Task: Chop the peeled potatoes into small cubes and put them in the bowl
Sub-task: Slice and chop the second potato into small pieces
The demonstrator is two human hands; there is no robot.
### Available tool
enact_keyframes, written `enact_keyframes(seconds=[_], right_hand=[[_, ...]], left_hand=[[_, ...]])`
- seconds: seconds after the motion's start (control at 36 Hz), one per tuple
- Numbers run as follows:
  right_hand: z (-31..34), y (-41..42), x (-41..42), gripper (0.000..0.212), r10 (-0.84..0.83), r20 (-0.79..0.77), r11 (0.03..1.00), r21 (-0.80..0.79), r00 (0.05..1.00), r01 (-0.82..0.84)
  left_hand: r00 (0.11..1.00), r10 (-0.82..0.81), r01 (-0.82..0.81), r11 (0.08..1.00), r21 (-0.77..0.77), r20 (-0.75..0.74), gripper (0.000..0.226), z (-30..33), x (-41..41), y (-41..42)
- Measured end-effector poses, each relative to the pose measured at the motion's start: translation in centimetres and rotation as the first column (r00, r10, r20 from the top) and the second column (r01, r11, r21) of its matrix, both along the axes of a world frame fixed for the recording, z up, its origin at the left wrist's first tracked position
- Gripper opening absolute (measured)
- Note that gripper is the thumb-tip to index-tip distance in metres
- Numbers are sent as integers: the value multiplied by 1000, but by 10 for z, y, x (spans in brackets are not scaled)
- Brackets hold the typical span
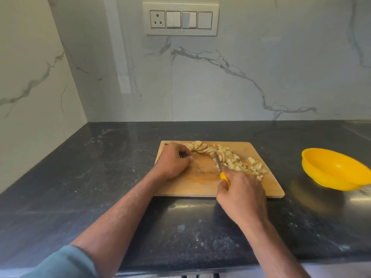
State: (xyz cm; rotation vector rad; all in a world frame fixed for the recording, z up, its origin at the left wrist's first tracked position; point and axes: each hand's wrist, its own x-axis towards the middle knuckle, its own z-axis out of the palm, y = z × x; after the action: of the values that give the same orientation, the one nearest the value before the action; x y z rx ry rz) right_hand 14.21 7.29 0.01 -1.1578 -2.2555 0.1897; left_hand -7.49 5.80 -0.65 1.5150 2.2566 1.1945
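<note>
A wooden cutting board lies on the dark counter. Potato slices fan out along its far edge, and a heap of small potato cubes spreads across its right half. My right hand grips the yellow handle of a knife, whose blade points away, its tip among the slices. My left hand rests on the board's left part with its fingers curled, just left of the slices; whether it holds anything is hidden. The yellow bowl sits to the right of the board and looks empty.
The black stone counter runs to a marble wall at the back and left. A switch plate is mounted on the wall above. The counter's front edge crosses the bottom of the view.
</note>
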Motion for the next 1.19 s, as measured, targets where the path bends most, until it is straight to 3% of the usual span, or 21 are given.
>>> enact_keyframes(seconds=[0.17,0.25,0.44,0.58,0.81,0.97,1.08,1.19], right_hand=[[3,5,4,30,-43,-121,999,-2,992,43],[-1,5,3,32,14,-167,1000,30,986,-9],[-5,3,-3,21,136,-106,990,63,985,-129],[-8,5,-4,41,209,-78,978,45,975,-206],[-10,7,-5,25,194,-95,977,112,976,-183],[-13,5,-6,28,196,-84,971,158,977,-181],[-10,10,-5,25,159,-129,970,203,979,-131],[0,30,-2,24,218,-121,952,247,969,-183]], left_hand=[[1000,-14,14,1000,-2,-21,10,0,0,0],[999,-25,24,1000,-7,-37,10,-1,0,1],[994,-69,78,991,107,-88,17,0,4,1],[983,-125,142,982,127,-136,35,3,8,-1],[995,-62,72,988,139,-75,41,3,8,-2],[996,-35,47,990,131,-86,26,3,6,-2],[996,26,-15,992,128,-81,24,2,3,-2],[991,118,-108,986,130,-65,23,0,-6,-4]])
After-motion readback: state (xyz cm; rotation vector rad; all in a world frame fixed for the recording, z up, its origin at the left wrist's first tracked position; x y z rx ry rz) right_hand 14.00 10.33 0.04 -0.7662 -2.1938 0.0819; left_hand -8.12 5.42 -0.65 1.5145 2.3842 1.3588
